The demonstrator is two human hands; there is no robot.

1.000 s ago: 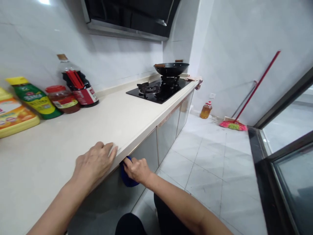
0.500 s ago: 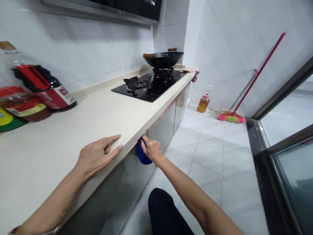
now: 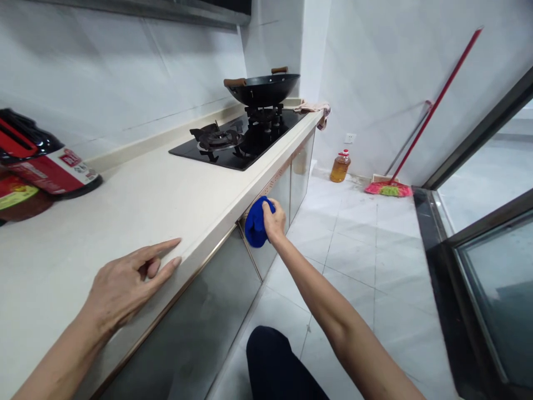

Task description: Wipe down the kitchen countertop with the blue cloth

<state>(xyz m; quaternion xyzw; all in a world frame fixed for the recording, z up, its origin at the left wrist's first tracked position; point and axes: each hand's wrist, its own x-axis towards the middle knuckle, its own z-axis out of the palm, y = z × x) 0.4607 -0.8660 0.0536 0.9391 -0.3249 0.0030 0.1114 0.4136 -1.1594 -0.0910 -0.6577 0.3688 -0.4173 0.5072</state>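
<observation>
A: Is the light good?
B: Yes, bright and cool; it seems to come from above. The floor [image 3: 350, 305] shines palely, with blurry reflections.
A: Where is it darker?
B: On the wall [image 3: 58, 61] below the range hood [image 3: 208, 13], where a soft shadow lies, and on the nearest cabinet door [image 3: 200, 311]. The folds of the blue cloth [image 3: 255, 224] are difficult to read.
A: And the sharpness?
B: Slightly soft toward the left edge, where the dark bottle [image 3: 50, 166] looks stretched. At right, the door frame [image 3: 478, 135] leans through the wide lens.
</observation>
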